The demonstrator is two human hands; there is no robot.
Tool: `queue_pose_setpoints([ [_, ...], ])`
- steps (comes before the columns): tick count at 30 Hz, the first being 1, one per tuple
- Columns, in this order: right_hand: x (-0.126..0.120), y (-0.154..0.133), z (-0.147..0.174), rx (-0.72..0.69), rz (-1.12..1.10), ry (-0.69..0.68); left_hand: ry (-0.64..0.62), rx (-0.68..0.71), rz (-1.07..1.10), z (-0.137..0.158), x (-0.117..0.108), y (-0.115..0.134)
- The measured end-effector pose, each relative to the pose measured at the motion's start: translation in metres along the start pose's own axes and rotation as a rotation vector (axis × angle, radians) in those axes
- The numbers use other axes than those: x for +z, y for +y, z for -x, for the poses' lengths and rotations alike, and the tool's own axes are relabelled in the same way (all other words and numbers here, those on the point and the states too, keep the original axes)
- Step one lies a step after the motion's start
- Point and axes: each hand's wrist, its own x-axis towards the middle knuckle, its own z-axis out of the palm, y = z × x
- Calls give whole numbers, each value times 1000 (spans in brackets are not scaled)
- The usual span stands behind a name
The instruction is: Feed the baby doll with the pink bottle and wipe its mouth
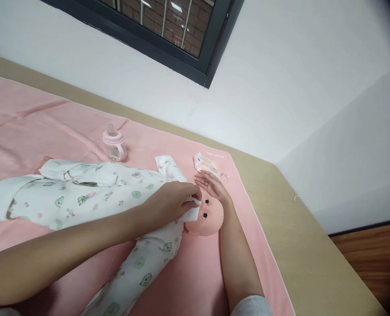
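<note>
A baby doll (211,224) lies on its back in a white sleepsuit (96,193) with green and pink prints, its head to the right. My left hand (173,202) pinches a folded white wipe (191,213) against the lower part of the doll's face, hiding the mouth. Beside the far side of the head rests my right hand (212,185), fingers stretched out and holding nothing. Just beyond those fingertips is a small clear-and-orange plastic packet (205,163).
A pink baby bottle (114,144) with a handle stands beyond the doll's body. Under everything is a pink blanket (201,272) spread over a wooden table (290,228). A white wall (264,87) with a dark-framed window (195,66) borders the far edge.
</note>
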Motion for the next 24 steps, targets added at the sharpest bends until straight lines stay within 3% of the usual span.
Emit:
queue_pose_setpoints([
  [17, 3, -1, 1, 12, 3, 18, 37, 45, -91, -3, 6, -1],
  [24, 0, 2, -1, 3, 8, 33, 91, -73, -47, -6, -15, 0],
])
